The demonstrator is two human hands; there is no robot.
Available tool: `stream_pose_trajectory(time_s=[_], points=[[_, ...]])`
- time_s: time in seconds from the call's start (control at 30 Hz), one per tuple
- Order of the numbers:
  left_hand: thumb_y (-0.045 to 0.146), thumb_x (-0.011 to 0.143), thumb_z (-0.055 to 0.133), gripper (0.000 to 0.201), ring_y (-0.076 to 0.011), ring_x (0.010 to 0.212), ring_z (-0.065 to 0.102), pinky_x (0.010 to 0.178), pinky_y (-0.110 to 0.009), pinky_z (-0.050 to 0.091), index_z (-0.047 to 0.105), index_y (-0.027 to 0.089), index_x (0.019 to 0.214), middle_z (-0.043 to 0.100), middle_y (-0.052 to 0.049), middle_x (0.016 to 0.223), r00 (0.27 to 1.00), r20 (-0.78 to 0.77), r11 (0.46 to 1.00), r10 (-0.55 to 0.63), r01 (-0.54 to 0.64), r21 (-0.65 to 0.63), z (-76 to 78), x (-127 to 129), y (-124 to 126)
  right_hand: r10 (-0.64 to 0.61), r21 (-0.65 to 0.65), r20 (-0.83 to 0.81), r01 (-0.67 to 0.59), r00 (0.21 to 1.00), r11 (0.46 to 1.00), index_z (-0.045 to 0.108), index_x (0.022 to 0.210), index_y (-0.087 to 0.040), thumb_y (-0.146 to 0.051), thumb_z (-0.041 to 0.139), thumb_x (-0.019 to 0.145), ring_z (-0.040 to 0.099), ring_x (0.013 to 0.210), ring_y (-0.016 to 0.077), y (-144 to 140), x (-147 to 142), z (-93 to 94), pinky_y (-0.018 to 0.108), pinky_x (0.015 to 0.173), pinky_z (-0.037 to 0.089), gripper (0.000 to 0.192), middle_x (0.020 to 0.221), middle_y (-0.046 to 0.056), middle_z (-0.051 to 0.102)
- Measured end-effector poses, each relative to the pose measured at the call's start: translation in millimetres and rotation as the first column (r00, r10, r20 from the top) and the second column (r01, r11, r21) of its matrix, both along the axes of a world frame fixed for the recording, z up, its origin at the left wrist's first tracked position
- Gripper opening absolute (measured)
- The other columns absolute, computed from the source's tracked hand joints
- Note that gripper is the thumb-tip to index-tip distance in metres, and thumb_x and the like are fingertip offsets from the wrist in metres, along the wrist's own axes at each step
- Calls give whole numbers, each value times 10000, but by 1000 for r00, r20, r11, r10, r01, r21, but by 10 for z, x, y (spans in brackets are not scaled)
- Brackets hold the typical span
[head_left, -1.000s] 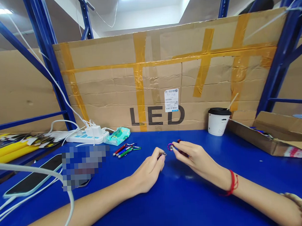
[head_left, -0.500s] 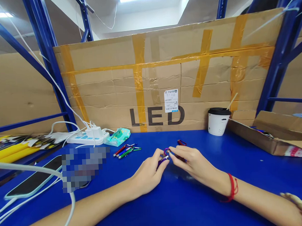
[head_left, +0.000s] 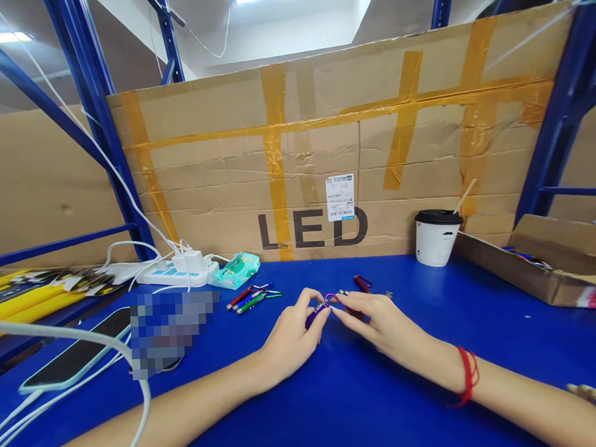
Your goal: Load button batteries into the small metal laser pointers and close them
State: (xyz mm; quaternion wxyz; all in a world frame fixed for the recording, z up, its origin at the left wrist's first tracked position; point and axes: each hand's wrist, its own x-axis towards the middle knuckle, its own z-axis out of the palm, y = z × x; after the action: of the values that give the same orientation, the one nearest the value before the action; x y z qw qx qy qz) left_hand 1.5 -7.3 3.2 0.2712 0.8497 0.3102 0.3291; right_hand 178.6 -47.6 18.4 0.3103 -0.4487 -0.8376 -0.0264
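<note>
My left hand (head_left: 295, 332) pinches a small purple keychain torch (head_left: 316, 313) at the middle of the blue table (head_left: 365, 405). My right hand (head_left: 376, 319), with a red string at the wrist, pinches the purple clip ring (head_left: 331, 296) at the torch's end. The fingertips of both hands meet there. A red clip (head_left: 362, 283) and small metal bits lie just behind my right hand. Three finished torches, red, blue and green (head_left: 250, 297), lie in a bunch to the left.
A taped cardboard wall marked LED (head_left: 313, 229) closes the back. A white paper cup with black lid (head_left: 435, 237) stands at right, beside an open cardboard box (head_left: 537, 266). A power strip (head_left: 174, 272), tissue pack (head_left: 235, 268), phone (head_left: 71, 355) and white cables lie at left.
My hands were apart, each with a piece; they came together at the table's middle. The red clip behind my right hand has come into sight.
</note>
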Motion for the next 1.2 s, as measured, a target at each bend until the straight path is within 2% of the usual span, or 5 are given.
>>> stream_pose_trajectory(time_s=[0.3,0.5,1.0,1.1,1.2], points=[[244,866,437,160,-174,899,513,719,-269,414,534,228,993,536,-22,926,962,-243,975,127,-75,211,19,-39,33,-24,35,135,19,991,999,514,1197,-165,-245,425,900,594,932,210,69,108,-94,357,790,499,321,1016,100,621],[252,874,429,166,-190,928,514,762,-301,432,555,205,971,533,-38,959,889,-374,938,264,-147,314,38,-74,123,-60,-64,92,66,994,996,539,1185,-191,-206,473,851,622,795,172,39,112,-53,305,724,505,340,877,45,659],[130,897,311,293,-292,950,506,755,-385,409,558,118,1055,563,-145,998,441,-590,718,676,-216,662,162,-216,361,-44,-188,-4,42,999,981,659,912,-220,-187,499,801,612,695,141,-38,124,4,235,602,451,197,786,-3,668],[100,881,329,287,-281,951,499,750,-369,403,548,130,1063,552,-138,994,446,-557,687,701,-211,695,156,-243,413,-59,-415,-227,-41,972,909,659,884,-166,-230,487,827,604,614,122,-5,112,-2,219,565,471,192,715,19,658],[145,879,380,233,-262,928,493,765,-364,397,540,141,1048,543,-114,986,592,-470,675,654,-176,717,137,-224,411,-143,-610,-476,-209,867,764,651,867,-103,-247,465,858,606,581,96,43,118,5,193,567,495,235,696,44,651]])
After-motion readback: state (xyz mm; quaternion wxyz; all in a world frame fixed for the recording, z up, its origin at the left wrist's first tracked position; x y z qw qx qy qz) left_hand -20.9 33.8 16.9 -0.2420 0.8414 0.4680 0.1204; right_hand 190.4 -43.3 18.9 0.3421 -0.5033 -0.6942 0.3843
